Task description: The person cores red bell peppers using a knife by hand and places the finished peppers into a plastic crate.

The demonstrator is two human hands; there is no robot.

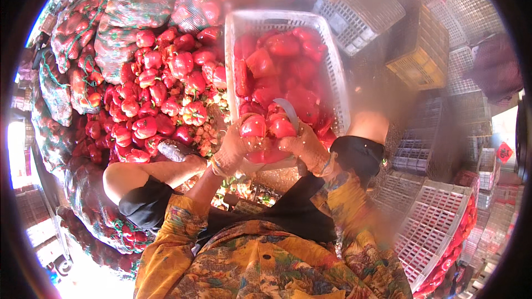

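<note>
- Left hand is closed around a red pepper piece, over the near end of a white plastic crate.
- Right hand appears curled around a curved knife, its handle hidden; its fingers also seem to steady a second pepper piece beside the first.
- The blade rises just behind the second piece, close to bare fingers. Glossy, possibly wet skin could make a piece slip, and the edge could then nick a finger.
- Pale specks, probably seeds, dot both pieces; a shake could drop them onto the red peppers in the crate.
- A piece loosely held could tumble over the near rim into the scraps between the legs.
- The bare right leg is near the crate's side, so a knife swung wide might catch it.
</note>
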